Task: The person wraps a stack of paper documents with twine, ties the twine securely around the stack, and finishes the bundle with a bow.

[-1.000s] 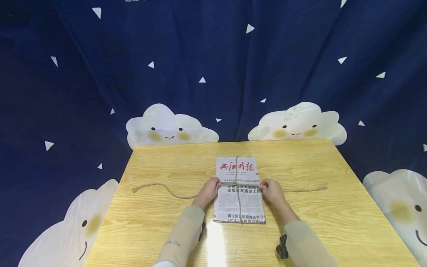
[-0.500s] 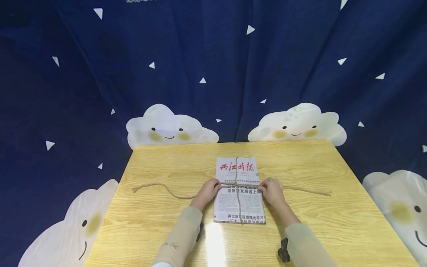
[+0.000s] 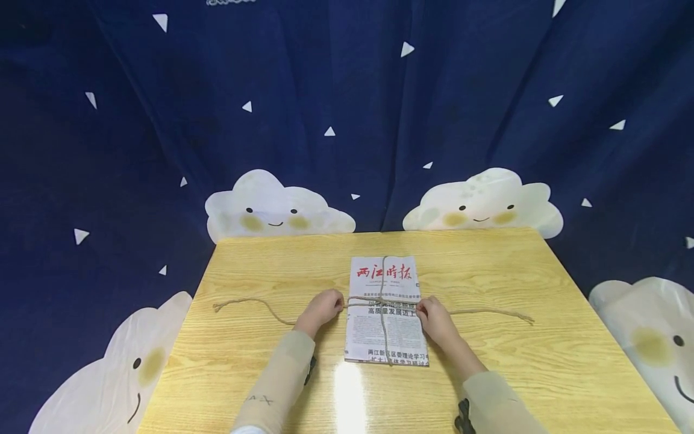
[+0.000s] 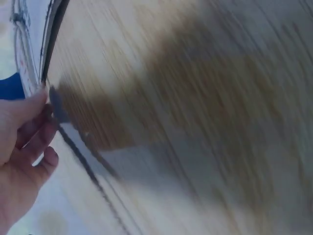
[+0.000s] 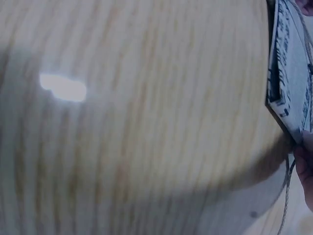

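A folded newspaper stack (image 3: 398, 334) with a red title lies flat in the head view. Brown twine (image 3: 384, 328) crosses over it lengthwise and sideways, meeting near the middle. Just off its left edge my left hand (image 3: 324, 306) pinches the twine between thumb and fingers. My right hand (image 3: 435, 319) grips the twine at the right edge, touching the stack. Loose twine ends trail outward past both hands. In the left wrist view, a length of twine (image 4: 93, 178) hangs from the fingertips. At the right of the right wrist view, the fingers (image 5: 303, 169) meet the stack's corner.
The stack lies on a light wooden table (image 3: 260, 265). A dark blue curtain (image 3: 347, 78) with white triangles and smiling clouds stands behind and beside it. A bright reflection falls on the table in front of the stack.
My left hand has shifted left, off the newspaper's edge, drawing the sideways twine out with it. My right hand has moved slightly left and down. The stack has slid slightly left.
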A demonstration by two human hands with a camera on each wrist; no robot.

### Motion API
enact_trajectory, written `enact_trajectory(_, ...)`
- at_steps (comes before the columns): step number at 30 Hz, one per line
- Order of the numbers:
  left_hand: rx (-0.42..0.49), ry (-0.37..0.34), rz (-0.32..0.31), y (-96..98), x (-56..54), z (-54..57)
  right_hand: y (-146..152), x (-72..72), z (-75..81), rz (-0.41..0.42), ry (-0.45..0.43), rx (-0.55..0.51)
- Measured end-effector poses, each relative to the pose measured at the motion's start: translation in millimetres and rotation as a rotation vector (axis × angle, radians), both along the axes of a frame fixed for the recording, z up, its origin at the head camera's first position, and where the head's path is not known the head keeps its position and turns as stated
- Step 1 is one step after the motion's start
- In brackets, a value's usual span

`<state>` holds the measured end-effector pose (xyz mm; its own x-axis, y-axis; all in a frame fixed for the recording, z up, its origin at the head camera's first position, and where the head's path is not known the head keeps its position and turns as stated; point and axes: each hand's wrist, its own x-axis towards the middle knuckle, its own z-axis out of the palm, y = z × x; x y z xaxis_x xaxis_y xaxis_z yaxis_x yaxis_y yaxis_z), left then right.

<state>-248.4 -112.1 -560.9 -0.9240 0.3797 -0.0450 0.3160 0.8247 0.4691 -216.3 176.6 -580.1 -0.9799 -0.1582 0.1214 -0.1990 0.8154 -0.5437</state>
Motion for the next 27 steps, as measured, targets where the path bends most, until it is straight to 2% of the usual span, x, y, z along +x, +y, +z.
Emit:
enact_trajectory(3, 0.101, 0.043, 0.047, 7.3, -3.3, 0.3, -1, 1.0, -3.5, -0.017, 0.008, -0.001)
enact_trajectory(6, 0.284, 0.058, 0.119, 19.5, -6.4, 0.8, -1, 1.6, -5.7, -0.026, 0.019, 0.004)
enact_trajectory(9, 0.488, 0.006, 0.178, 33.6, -7.5, 2.9, -1, 2.0, -6.4, -0.033, 0.017, 0.011)
enact_trajectory(12, 0.609, -0.038, 0.194, 45.8, -7.5, 3.2, -1, 2.3, -6.9, -0.038, 0.008, 0.015)
enact_trajectory(14, 0.659, -0.060, 0.197, 51.9, -7.0, 2.1, -2, 2.7, -6.7, -0.042, 0.006, 0.018)
enact_trajectory(22, 0.747, -0.122, 0.243, 64.7, -5.8, -11.9, -3, 4.1, -5.1, -0.044, 0.007, 0.018)
enact_trajectory(27, 0.752, -0.167, 0.316, 66.3, -4.4, -15.5, -3, 3.5, -5.9, -0.046, 0.002, 0.023)
